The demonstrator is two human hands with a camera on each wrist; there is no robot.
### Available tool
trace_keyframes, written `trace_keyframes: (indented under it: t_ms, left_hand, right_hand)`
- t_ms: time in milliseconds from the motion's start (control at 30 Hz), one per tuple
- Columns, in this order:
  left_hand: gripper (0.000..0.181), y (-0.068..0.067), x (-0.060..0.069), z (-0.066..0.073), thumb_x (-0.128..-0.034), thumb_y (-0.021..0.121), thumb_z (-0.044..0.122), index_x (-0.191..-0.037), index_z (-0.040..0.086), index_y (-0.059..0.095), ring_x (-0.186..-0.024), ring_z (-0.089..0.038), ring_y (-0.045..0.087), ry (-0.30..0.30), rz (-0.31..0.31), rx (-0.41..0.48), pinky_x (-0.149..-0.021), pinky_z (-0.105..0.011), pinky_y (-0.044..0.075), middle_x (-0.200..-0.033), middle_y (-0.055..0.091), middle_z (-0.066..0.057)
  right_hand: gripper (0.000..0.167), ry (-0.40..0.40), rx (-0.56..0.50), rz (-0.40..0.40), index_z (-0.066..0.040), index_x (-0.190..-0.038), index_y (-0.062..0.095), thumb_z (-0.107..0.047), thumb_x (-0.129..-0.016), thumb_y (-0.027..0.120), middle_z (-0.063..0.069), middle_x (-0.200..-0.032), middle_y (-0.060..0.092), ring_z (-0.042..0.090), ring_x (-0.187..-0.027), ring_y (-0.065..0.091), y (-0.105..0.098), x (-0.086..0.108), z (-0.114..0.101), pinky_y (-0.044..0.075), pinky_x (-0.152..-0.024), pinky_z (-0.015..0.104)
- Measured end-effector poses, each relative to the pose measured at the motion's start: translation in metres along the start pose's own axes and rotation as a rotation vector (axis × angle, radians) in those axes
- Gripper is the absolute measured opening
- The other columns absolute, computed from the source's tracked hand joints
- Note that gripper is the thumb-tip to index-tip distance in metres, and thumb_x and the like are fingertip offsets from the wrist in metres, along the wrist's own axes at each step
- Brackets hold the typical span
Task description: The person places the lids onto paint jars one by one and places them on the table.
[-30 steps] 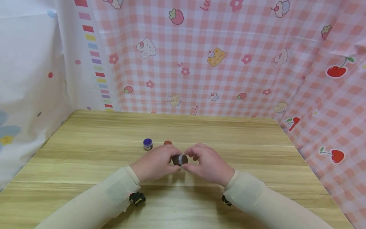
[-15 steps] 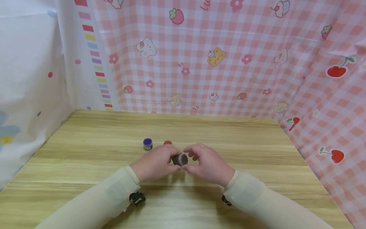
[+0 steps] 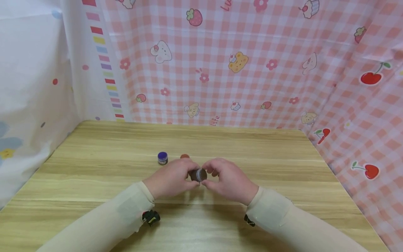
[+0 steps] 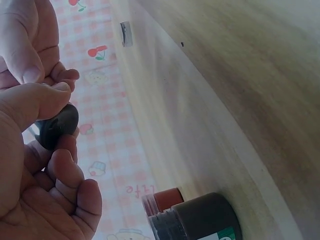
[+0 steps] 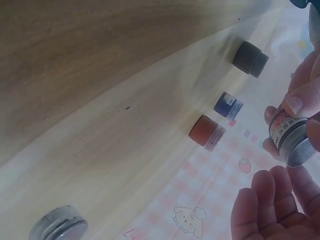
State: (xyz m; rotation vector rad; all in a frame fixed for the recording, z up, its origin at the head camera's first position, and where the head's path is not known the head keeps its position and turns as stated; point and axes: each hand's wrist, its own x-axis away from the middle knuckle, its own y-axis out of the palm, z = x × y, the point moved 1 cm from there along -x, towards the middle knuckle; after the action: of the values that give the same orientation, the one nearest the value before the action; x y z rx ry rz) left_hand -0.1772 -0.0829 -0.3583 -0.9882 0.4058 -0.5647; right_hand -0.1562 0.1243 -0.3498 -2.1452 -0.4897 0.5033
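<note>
My left hand (image 3: 170, 178) grips the body of a small dark paint jar (image 3: 195, 175) with a pale ring below its lid. From the other side my right hand (image 3: 231, 182) pinches the lid's rim between thumb and index finger. In the right wrist view the jar's label and clear, silvery lid (image 5: 298, 151) show beside the right fingers (image 5: 265, 195); the left fingers wrap the label. In the left wrist view the dark jar bottom (image 4: 60, 126) sticks out between the left thumb and fingers. The jar is tilted sideways, off the table.
A purple jar (image 3: 162, 158) and an orange-red jar (image 3: 184, 156) stand beyond the left hand on the wooden table (image 3: 252, 147). Another dark jar (image 5: 250, 59) and a grey, clear-lidded jar (image 5: 59, 225) appear in the right wrist view. Patterned cloth (image 3: 214, 70) hangs behind.
Both hands and the jar stay almost in place; the right fingers shift only very slightly at the lid. The other jars have not moved.
</note>
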Motion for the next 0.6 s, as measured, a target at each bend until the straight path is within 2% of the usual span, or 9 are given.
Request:
trace_keyframes:
  t_ms: [133, 233, 367, 467, 600]
  left_hand:
    - [0.016, -0.0017, 0.0006, 0.0016, -0.0949, 0.079, 0.029, -0.108, 0.021, 0.075, -0.074, -0.008, 0.053, -0.006, -0.004, 0.002, -0.067, -0.025, 0.048, -0.089, 0.062, 0.011]
    - [0.017, -0.0028, 0.0008, 0.0027, -0.0949, 0.079, 0.029, -0.108, 0.020, 0.074, -0.074, -0.008, 0.054, -0.006, -0.007, 0.007, -0.067, -0.025, 0.048, -0.089, 0.063, 0.011]
    - [0.016, -0.0038, 0.0004, 0.0029, -0.0944, 0.079, 0.027, -0.107, 0.019, 0.074, -0.075, -0.008, 0.054, 0.000, -0.003, 0.012, -0.068, -0.026, 0.048, -0.089, 0.063, 0.011]
    - [0.014, -0.0040, 0.0000, 0.0027, -0.0946, 0.079, 0.028, -0.105, 0.020, 0.073, -0.074, -0.008, 0.053, -0.003, -0.004, 0.016, -0.067, -0.026, 0.047, -0.088, 0.063, 0.010]
    - [0.012, -0.0039, -0.0002, 0.0023, -0.0953, 0.078, 0.029, -0.102, 0.021, 0.073, -0.072, -0.007, 0.052, -0.005, -0.010, 0.020, -0.066, -0.025, 0.046, -0.087, 0.062, 0.010]
  right_hand:
    - [0.018, 0.029, -0.002, 0.001, -0.014, -0.109, 0.075, -0.022, -0.093, 0.081, -0.002, -0.104, 0.072, 0.020, -0.095, 0.066, -0.0002, -0.0002, -0.0004, 0.053, -0.086, 0.034]
    - [0.028, 0.049, -0.017, -0.001, -0.012, -0.115, 0.074, -0.025, -0.092, 0.082, -0.002, -0.103, 0.072, 0.021, -0.096, 0.066, -0.0013, -0.0001, -0.0010, 0.054, -0.085, 0.034]
    - [0.035, 0.009, -0.022, 0.003, -0.010, -0.121, 0.071, -0.018, -0.089, 0.084, 0.001, -0.110, 0.073, 0.022, -0.098, 0.069, -0.0019, -0.0003, -0.0014, 0.057, -0.086, 0.034]
    - [0.026, -0.009, -0.007, 0.003, -0.012, -0.115, 0.073, -0.017, -0.091, 0.082, 0.000, -0.111, 0.074, 0.020, -0.097, 0.068, -0.0020, -0.0004, -0.0019, 0.057, -0.087, 0.034]
    - [0.022, 0.017, -0.008, -0.001, -0.014, -0.112, 0.074, -0.022, -0.093, 0.081, -0.002, -0.106, 0.073, 0.019, -0.096, 0.067, -0.0017, -0.0006, -0.0017, 0.054, -0.086, 0.033]
